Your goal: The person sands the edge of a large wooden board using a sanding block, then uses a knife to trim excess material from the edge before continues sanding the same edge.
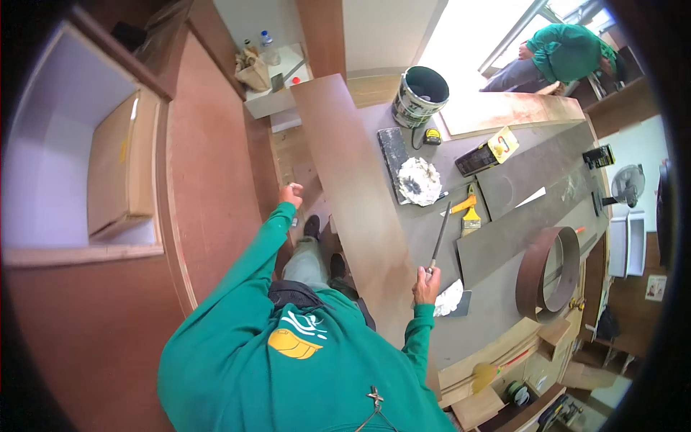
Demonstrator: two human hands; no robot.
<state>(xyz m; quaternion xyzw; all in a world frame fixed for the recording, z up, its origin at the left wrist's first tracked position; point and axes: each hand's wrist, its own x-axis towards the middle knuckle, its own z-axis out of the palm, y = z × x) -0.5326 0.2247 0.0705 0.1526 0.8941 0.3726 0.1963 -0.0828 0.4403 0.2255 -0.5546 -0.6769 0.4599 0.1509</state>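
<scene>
File (440, 237) sits in my right hand (426, 285), my fingers wrapped closely round its near end, with most of the handle hidden inside the fist. The long, thin, dark shaft stands out of the grip and points away from me, its long axis leaning a little to the right toward the tip. It lies over the grey table (497, 327) in the view, just beyond the right edge of the brown board (353, 187). Its tip comes near the yellow-handled brush (471, 216); I cannot tell whether it touches anything.

My left hand (290, 194) is off to the left of the board, fingers partly curled; I cannot tell whether they hold anything. Close by my right hand, on its right, lies a crumpled white cloth (449, 298). Farther off are a white wad (419, 181), a tape measure (432, 137) and a bucket (412, 113).
</scene>
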